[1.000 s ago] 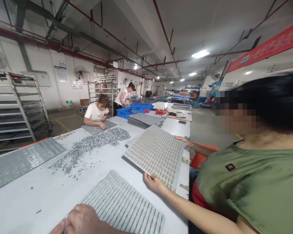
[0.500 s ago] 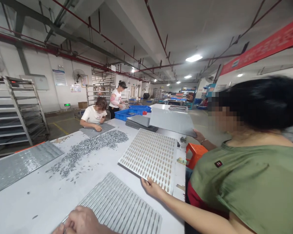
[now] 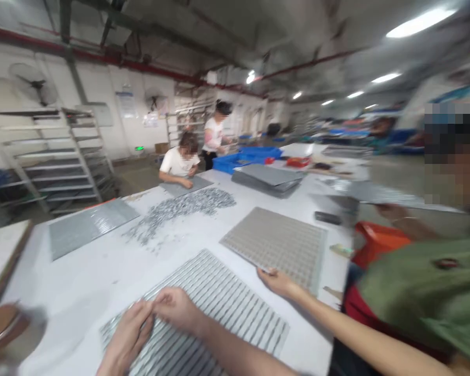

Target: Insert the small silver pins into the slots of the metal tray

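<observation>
In the head view a grey ribbed tray (image 3: 235, 308) lies on the white table before me, its slots in close rows. My left hand (image 3: 131, 329) is over the tray's left part, fingers closed. Beside it, my right hand (image 3: 178, 308) is closed in a pinch, its fingertips meeting those of the left. Anything between the fingers is too small and blurred to make out. Farther off lies a loose heap of small silvery metal pieces (image 3: 188, 206).
A co-worker's hand (image 3: 276, 279) touches a second tray (image 3: 274, 237) on my right. Beyond are a stack of grey sheets (image 3: 266, 177), blue bins (image 3: 235, 159) and a seated person (image 3: 180, 162). Another sheet (image 3: 90, 227) lies left; an orange stool (image 3: 376, 243) stands right.
The view has swung right and blurred. Both my hands now show together over the ribbed tray. The co-worker's raised sheet has moved away to the right.
</observation>
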A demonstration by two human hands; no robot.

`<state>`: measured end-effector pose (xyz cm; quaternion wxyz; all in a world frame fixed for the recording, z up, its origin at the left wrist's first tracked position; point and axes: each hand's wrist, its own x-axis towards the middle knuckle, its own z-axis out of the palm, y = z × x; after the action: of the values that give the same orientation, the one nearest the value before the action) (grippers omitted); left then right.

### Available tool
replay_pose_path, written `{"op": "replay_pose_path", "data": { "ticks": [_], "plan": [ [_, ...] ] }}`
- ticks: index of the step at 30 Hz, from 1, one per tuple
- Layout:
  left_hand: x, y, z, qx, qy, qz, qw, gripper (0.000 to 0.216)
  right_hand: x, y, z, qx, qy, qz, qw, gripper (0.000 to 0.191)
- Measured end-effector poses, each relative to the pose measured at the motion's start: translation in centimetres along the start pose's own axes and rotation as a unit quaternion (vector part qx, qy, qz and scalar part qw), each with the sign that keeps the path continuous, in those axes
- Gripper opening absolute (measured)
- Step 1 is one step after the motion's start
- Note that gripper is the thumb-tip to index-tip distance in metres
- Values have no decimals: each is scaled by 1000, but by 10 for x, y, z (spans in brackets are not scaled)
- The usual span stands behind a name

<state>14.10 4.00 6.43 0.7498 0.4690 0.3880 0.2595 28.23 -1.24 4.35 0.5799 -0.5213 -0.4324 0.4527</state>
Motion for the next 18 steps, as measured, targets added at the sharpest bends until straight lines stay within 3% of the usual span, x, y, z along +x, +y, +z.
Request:
{"op": "replay_pose_path", "data": {
  "ticks": [1, 7, 11, 18],
  "plan": [
    [-2, 1, 3, -24, -26, 8, 999, 47, -4, -2, -4, -18, 2, -3, 1000, 22],
    [16, -7, -23, -143, 47, 10, 989, 30, -14, 12, -30, -222, -6, 6, 975, 12],
    [18, -9, -34, -180, 75, 35, 980, 35, -23, 19, -23, -331, -37, 11, 943, 15],
    [20, -14, -32, -200, 70, 43, 976, 43, -19, 18, -3, -429, -64, 9, 901, 20]
  ]
}}
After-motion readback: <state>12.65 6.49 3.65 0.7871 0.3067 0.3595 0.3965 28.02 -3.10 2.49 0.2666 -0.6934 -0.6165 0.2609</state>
